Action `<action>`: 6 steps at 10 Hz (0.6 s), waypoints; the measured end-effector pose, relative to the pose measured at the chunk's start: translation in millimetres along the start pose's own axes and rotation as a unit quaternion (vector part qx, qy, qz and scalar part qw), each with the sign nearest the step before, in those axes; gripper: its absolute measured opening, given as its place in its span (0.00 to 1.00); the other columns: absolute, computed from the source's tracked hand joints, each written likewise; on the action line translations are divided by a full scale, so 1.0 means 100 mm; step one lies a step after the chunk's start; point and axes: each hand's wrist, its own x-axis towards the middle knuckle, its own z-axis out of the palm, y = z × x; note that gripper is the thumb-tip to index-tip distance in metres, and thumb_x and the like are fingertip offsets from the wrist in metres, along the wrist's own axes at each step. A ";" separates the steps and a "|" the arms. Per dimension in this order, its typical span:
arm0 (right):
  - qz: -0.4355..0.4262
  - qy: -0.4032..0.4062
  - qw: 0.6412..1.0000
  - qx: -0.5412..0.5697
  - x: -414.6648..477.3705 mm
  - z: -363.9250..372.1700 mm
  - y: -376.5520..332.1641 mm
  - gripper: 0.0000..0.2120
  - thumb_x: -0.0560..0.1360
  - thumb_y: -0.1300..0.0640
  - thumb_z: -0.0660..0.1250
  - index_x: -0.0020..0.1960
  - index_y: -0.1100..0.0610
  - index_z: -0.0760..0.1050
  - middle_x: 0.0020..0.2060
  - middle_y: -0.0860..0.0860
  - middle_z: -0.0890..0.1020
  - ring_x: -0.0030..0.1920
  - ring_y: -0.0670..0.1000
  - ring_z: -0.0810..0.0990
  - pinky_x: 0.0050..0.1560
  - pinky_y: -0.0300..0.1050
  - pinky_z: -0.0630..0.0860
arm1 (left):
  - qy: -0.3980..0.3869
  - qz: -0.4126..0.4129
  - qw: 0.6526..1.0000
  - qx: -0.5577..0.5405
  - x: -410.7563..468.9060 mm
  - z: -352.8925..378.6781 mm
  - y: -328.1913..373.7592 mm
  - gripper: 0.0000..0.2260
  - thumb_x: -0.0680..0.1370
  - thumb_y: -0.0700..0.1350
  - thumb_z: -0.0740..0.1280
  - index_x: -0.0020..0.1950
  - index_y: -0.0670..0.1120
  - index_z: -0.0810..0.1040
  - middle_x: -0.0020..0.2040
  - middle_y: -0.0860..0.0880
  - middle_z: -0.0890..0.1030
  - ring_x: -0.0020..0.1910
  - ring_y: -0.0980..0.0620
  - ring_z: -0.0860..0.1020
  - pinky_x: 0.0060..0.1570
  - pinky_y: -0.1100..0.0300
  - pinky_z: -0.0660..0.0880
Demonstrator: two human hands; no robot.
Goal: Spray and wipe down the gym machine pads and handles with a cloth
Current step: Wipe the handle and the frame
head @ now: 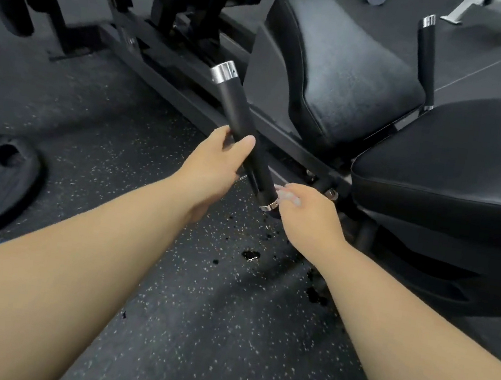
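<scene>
Handle (241, 113) looked hard and slippery; left hand (213, 168) gripped its middle, right hand (310, 218) near the bottom end was too blurry to tell.

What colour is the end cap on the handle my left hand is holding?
The end cap is shiny silver, in the head view.

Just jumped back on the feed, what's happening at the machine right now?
A person is working at the near handle of a black gym machine. The left hand grips the handle around its middle. The right hand is at its lower chrome end, with fingers too blurred to tell whether they hold anything. No cloth or spray bottle is in view. Dark wet spots lie on the speckled floor below. No hand is on the padded seat or the far handle.
</scene>
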 end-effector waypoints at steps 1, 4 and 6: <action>0.072 -0.046 0.960 0.266 -0.17 -0.10 -0.06 0.15 0.78 0.62 0.60 0.55 0.49 0.82 0.30 0.53 0.76 0.33 0.55 0.73 0.30 0.43 0.68 | 0.002 0.000 1.000 -0.021 0.06 0.06 0.03 0.08 0.81 0.51 0.64 0.59 0.50 0.73 0.60 0.50 0.79 0.56 0.55 0.81 0.60 0.55 0.78; -0.069 0.094 0.983 0.139 -0.30 0.24 -0.12 0.11 0.79 0.59 0.63 0.39 0.57 0.76 0.40 0.45 0.79 0.38 0.42 0.77 0.40 0.33 0.71 | -0.044 -0.012 0.998 0.043 0.14 -0.06 0.08 0.05 0.81 0.50 0.65 0.54 0.51 0.72 0.58 0.47 0.80 0.57 0.49 0.81 0.57 0.52 0.80; -0.035 0.056 0.995 -0.076 -0.27 0.02 0.04 0.27 0.77 0.65 0.63 0.45 0.31 0.60 0.52 0.45 0.68 0.51 0.47 0.66 0.52 0.38 0.63 | -0.023 -0.038 0.987 0.152 0.09 -0.02 0.18 0.07 0.81 0.53 0.64 0.54 0.52 0.69 0.49 0.52 0.79 0.48 0.52 0.81 0.52 0.55 0.78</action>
